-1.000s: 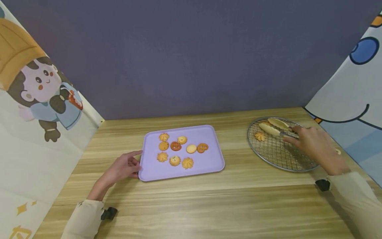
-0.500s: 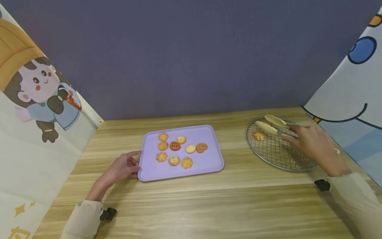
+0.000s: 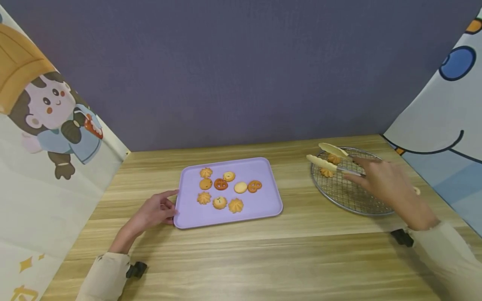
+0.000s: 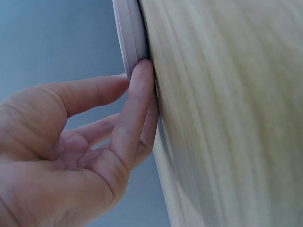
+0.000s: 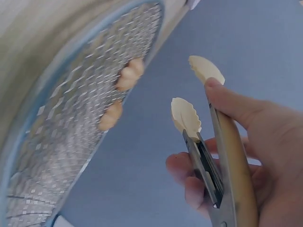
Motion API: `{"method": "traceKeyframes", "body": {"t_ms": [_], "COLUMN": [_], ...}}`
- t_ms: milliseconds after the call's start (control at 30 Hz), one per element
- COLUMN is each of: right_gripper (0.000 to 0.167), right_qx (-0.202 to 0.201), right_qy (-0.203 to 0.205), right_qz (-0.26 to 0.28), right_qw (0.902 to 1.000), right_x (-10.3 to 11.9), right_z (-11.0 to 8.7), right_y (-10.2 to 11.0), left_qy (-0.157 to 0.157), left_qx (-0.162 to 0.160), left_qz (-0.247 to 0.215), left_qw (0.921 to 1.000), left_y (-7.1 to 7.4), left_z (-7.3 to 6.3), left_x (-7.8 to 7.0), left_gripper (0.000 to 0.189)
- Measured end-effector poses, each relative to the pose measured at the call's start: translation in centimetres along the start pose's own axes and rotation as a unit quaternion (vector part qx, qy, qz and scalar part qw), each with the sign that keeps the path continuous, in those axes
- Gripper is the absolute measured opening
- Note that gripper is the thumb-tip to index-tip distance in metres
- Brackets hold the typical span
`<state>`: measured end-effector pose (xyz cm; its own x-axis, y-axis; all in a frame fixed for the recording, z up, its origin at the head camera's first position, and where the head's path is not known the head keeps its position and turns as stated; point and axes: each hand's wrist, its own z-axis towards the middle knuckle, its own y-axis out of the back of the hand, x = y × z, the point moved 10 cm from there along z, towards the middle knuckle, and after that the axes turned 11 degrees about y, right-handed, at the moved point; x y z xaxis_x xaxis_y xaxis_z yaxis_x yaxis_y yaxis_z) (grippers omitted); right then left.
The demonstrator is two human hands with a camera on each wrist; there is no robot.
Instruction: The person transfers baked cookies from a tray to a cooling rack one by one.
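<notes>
My left hand [image 3: 155, 211] pinches the left edge of a lilac tray [image 3: 260, 209], and its fingertips meet the rim [image 4: 135, 28] in the left wrist view. Several cookies lie on the tray, among them a round plain one [image 3: 240, 187], a pretzel-shaped one [image 3: 254, 186] and a flower-shaped one [image 3: 236, 205]. In my right hand [image 3: 388, 184] are tongs [image 5: 227, 156] with cream scalloped tips, spread apart with nothing between them. They hover over the left part of a round wire rack [image 3: 361, 200]. Two piped cookies sit on the rack, one in front [image 3: 326, 172] and one behind [image 3: 333, 159], partly framed by the tongs.
A dark blue-grey panel [image 3: 241, 75] stands along the back of the wood-grain table [image 3: 241, 259]. Printed white panels [image 3: 37, 200] flank both sides. Bare tabletop separates the tray from the rack.
The right hand has moved left with the tongs, lifting them off the rack and spreading their tips wider. The back cookie now shows more. The left hand stays at the tray.
</notes>
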<state>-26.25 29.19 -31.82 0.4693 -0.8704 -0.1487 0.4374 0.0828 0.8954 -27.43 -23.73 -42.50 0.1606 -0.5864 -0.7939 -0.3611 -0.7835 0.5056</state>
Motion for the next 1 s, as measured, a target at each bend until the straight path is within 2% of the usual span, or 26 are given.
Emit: {"method": "traceKeyframes", "body": {"t_ms": [200,333,433,567,667,1000], "right_gripper": [0.066,0.079,0.09,0.092,0.09,0.083], "right_qx": [-0.06,-0.095,-0.089,-0.048,-0.04,-0.028], "right_qy": [0.036,0.067,0.07,0.051,0.06,0.142], "right_qz": [0.004,0.002,-0.001,0.019,0.032,0.054], "right_qw": [0.9976,0.9932,0.9936,0.9974,0.9969,0.9879], "right_x": [2.2,3.7,4.6,5.6,6.7,10.9], "right_z": [0.5,0.9,0.9,1.0,1.2,2.2], "right_y": [2.3,3.7,3.9,3.4,3.2,2.1], "left_qy": [-0.001,0.002,-0.001,0.001,0.006,0.0], "left_qx": [-0.006,-0.013,-0.013,-0.011,-0.011,-0.006], "left_qz": [0.011,0.018,0.023,0.022,0.015,0.018], "left_qw": [0.9999,0.9998,0.9997,0.9997,0.9998,0.9998], "left_y": [0.0,0.1,0.2,0.2,0.2,0.1], "left_z": [-0.2,-0.1,0.0,0.0,0.0,-0.2], "left_x": [-0.1,-0.2,-0.2,-0.2,0.0,-0.2], "left_gripper": [0.065,0.064,0.064,0.064,0.064,0.065]}}
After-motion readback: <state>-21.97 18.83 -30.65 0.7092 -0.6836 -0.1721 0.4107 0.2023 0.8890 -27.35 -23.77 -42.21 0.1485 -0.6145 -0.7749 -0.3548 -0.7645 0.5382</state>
